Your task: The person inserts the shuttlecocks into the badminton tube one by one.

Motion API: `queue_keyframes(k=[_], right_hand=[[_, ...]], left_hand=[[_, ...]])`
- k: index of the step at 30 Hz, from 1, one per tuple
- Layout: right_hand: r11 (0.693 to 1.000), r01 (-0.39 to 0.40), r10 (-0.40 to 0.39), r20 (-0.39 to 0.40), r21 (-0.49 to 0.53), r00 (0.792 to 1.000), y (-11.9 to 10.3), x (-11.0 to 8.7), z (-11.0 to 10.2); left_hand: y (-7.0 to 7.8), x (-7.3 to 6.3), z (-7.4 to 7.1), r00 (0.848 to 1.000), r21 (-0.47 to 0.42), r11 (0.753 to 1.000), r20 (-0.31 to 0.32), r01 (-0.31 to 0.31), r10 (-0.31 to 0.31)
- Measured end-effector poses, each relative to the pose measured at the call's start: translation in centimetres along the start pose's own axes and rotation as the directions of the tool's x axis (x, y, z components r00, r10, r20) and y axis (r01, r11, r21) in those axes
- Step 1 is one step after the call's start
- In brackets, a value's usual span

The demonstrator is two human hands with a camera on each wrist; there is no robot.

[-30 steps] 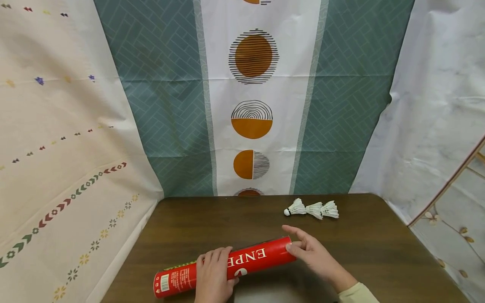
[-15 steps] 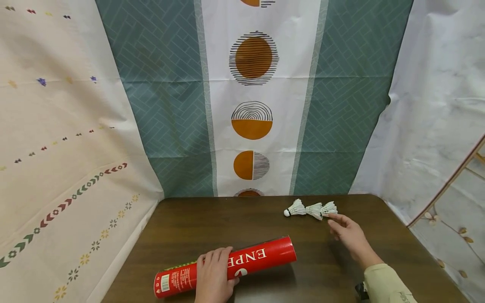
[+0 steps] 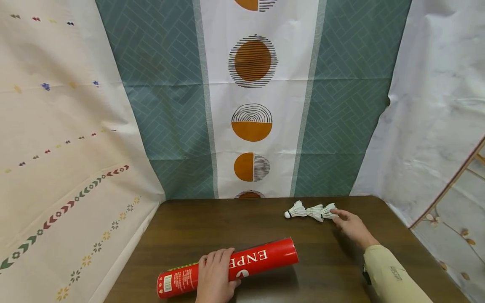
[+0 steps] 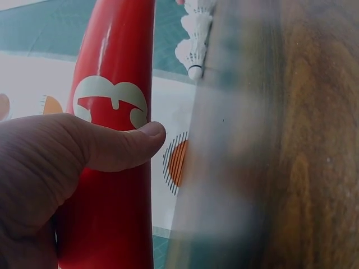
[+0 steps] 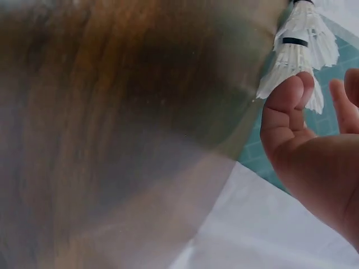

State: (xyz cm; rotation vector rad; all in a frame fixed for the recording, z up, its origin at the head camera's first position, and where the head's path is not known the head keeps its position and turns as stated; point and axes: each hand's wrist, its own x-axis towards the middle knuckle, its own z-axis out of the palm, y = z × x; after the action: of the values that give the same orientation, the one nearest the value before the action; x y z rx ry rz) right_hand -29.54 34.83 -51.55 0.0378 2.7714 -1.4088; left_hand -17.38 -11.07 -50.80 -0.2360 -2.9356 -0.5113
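Note:
A long red tube (image 3: 265,256) with white lettering and a barcode end lies slantwise on the dark wooden table, its right end pointing up and away. My left hand (image 3: 215,273) grips it around the middle, the thumb (image 4: 126,147) laid across the red side in the left wrist view. Three white feather shuttlecocks (image 3: 297,209) lie nested in a row near the table's back edge, the cork of the leftmost facing left. At the row's right end, my right hand (image 3: 353,228) pinches the feather skirt of the last shuttlecock (image 5: 294,59) between thumb and finger.
The brown table (image 3: 212,227) ends at a hanging green and white cloth (image 3: 174,126) behind. Cream patterned fabric (image 3: 75,189) borders the left side, and a pale marbled cloth (image 3: 428,139) the right.
My right hand has left the tube's right end and reached right and back to the shuttlecock row, where its fingers now meet the feathers. The left hand keeps its grip on the tube.

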Motion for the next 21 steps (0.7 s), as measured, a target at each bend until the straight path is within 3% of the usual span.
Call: queue_keyframes(k=[6,12,18,21], right_hand=[[0.998,0.023,-0.023,-0.001,-0.056,1.0,0.2,0.6,0.3],[0.99,0.051,-0.076,-0.193,-0.132,0.978,0.5,0.2,0.0],[0.999,-0.026,0.038,-0.377,0.037,0.925,-0.1,-1.3,-1.6],[0.992,0.034,0.011,-0.357,0.12,0.934,-2.2,-2.8,-1.3]], left_hand=[[-0.1,-0.1,-0.2,0.999,0.003,1.0,-0.022,-0.024,0.024],[-0.1,-0.1,0.1,0.999,0.005,1.0,-0.034,-0.029,0.029],[-0.1,-0.1,0.2,0.999,0.009,1.0,-0.033,-0.03,0.03],[-0.1,-0.1,0.1,0.999,0.024,0.999,-0.039,-0.021,0.022]])
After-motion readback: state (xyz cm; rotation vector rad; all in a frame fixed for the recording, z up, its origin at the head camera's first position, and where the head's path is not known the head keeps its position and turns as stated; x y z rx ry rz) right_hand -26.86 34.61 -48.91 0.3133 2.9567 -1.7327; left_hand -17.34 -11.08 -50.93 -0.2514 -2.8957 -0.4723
